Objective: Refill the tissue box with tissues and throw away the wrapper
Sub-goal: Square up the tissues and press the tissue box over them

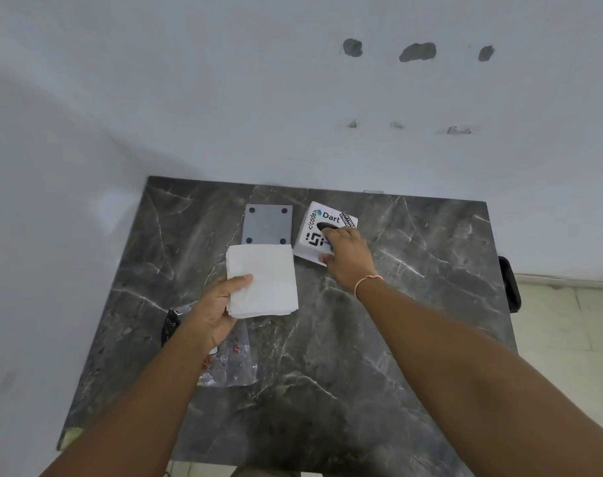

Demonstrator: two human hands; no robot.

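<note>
A white square tissue box [314, 224] with black lettering and a dark oval slot stands at the back of the dark marble table [413, 304]. My right hand [345, 254] grips its near right side, fingers over the slot. My left hand [217, 308] holds a stack of white tissues [264, 282] just above the table, thumb on top. A grey square plate [267, 224] with a dark dot at each corner lies flat beside the box on its left, its near edge hidden by the tissues. The clear plastic wrapper [229, 364] with red print lies under my left wrist.
A small black object [171, 321] lies at the table's left edge beside the wrapper. A black item [510, 284] stands off the table's right edge on the pale floor. A white wall rises right behind the table.
</note>
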